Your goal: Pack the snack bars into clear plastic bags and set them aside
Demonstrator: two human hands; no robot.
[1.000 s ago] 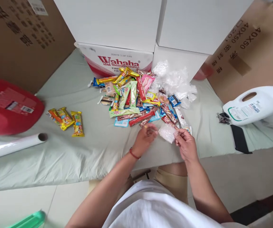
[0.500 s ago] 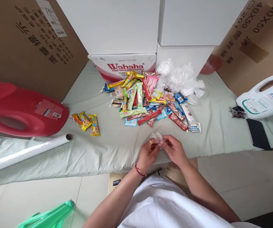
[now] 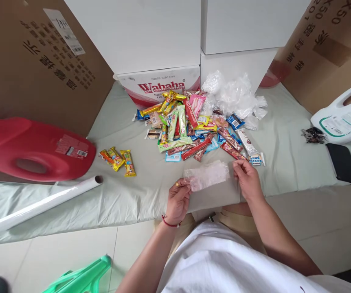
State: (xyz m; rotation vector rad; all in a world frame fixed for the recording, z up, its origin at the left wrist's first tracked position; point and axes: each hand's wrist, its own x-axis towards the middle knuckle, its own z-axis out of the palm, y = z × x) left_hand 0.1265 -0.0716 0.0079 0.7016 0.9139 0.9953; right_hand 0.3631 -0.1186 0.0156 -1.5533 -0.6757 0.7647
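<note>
A crumpled clear plastic bag (image 3: 207, 176), drawn out long and flat, is held just above the cloth-covered table. My left hand (image 3: 178, 201), with a ring and a red string bracelet, pinches its left end. Just past the bag's right end is my right hand (image 3: 248, 179), fingertips pressed together; whether clear film runs into them I cannot make out. Beyond both hands lies a heap of wrapped snack bars (image 3: 187, 130) in red, green, yellow and blue. Several yellow snack packets (image 3: 128, 162) lie apart at the left.
Crumpled clear bags (image 3: 233, 95) lie behind the heap, before a Wahaha carton (image 3: 163, 85). A red jug (image 3: 35, 150) and a white roll (image 3: 44, 205) lie left. White detergent bottle (image 3: 346, 114), black clips (image 3: 313, 134) and phone (image 3: 343, 162) are right. A green plastic object (image 3: 80, 276) is below.
My hands have moved apart, left hand leftward and right hand rightward. The plastic bag, bunched between them before, is now spread out lengthwise. The view has shifted slightly.
</note>
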